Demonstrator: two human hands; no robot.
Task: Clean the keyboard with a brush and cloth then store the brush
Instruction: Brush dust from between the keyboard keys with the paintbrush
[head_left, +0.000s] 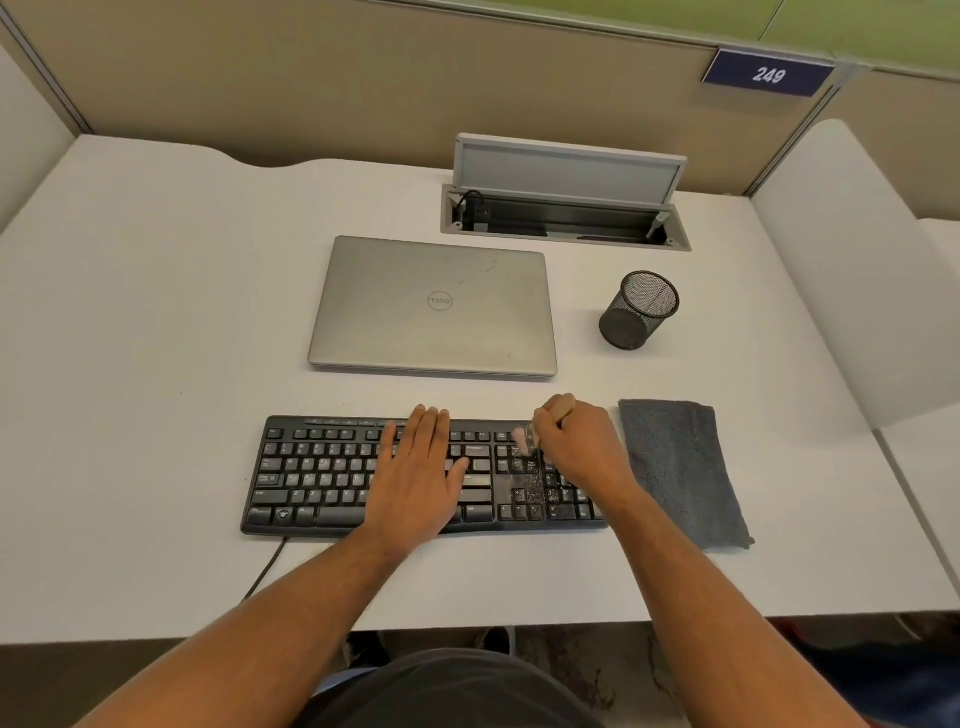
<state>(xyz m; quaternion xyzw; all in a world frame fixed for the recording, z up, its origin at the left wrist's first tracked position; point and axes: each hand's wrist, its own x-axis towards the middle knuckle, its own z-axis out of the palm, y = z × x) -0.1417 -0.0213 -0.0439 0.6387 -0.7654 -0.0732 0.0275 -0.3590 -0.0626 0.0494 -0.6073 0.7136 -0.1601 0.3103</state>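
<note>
A black keyboard (311, 478) lies near the front of the white desk (156, 312). My left hand (421, 467) rests flat on its middle keys with fingers straight. My right hand (576, 447) grips a small brush (524, 439) over the keyboard's right side; the bristle end looks blurred and the handle end pokes out above my fist. Pale specks of dust show on the keys around the number pad. A folded grey cloth (680, 467) lies on the desk just right of the keyboard. A black mesh pen cup (639, 312) stands upright behind the cloth.
A shut silver laptop (434, 306) lies behind the keyboard. Farther back, a cable box (566, 218) set in the desk has its lid raised. Partition walls bound the desk at the back and right. The keyboard's cable (265, 566) runs off the front edge.
</note>
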